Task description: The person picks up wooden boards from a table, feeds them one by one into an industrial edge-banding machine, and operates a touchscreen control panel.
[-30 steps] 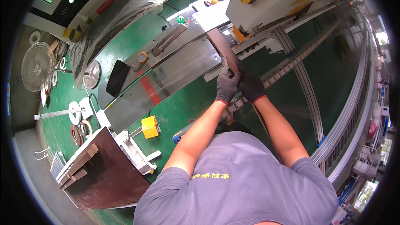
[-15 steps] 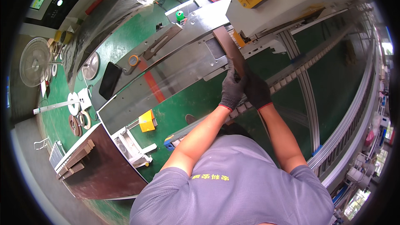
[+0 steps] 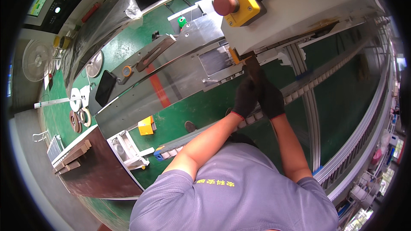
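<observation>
My left hand (image 3: 246,97) and my right hand (image 3: 271,97), both in black gloves with red cuffs, are close together around a narrow brown strip of board (image 3: 253,65). Its far end is at an orange part (image 3: 233,55) on the edge of a grey metal machine bed (image 3: 145,86). Much of the strip is hidden by the gloves, and its near end cannot be made out. A dark rectangular plate (image 3: 215,62) is set into the bed, left of the strip. Fingers of both hands are closed and partly hidden.
Above the hands, a yellow box with a red push button (image 3: 225,5) juts from a pale machine cover (image 3: 295,13). A slotted bar (image 3: 155,53) and a black phone (image 3: 105,87) lie on the bed. A roller rail (image 3: 317,73) runs to the right; brown boards (image 3: 77,154) lie lower left.
Both hands have turned the strip more upright and brought it slightly right and nearer me, off the inset plate. The view has shifted a little; the bed appears farther left.
</observation>
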A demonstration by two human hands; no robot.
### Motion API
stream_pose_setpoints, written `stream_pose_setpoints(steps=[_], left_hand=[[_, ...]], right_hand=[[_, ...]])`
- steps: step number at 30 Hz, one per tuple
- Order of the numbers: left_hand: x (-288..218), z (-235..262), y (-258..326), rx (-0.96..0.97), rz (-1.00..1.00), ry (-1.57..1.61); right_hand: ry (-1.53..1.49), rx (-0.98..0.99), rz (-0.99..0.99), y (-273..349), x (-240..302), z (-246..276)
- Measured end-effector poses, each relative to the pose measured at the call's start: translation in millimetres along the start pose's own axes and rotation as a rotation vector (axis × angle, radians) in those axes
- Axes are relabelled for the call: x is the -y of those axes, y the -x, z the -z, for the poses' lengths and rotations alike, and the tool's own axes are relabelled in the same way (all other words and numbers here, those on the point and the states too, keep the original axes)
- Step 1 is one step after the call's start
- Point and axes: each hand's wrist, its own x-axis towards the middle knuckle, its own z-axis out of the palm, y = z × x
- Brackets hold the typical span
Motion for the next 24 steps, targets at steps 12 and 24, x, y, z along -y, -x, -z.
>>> stream_pose_setpoints(steps=[12, 24], left_hand=[[3.6, -106.3, -57.7, 0.109, -0.162, -0.115], [14.4, -21.9, -60.2, 0.137, -0.538, -0.431]], right_hand=[[-0.021, -0.083, -0.017, -33.4, -97.0, 45.2], [0.258, -0.408, 0.196, -42.0, -157.1, 30.4]])
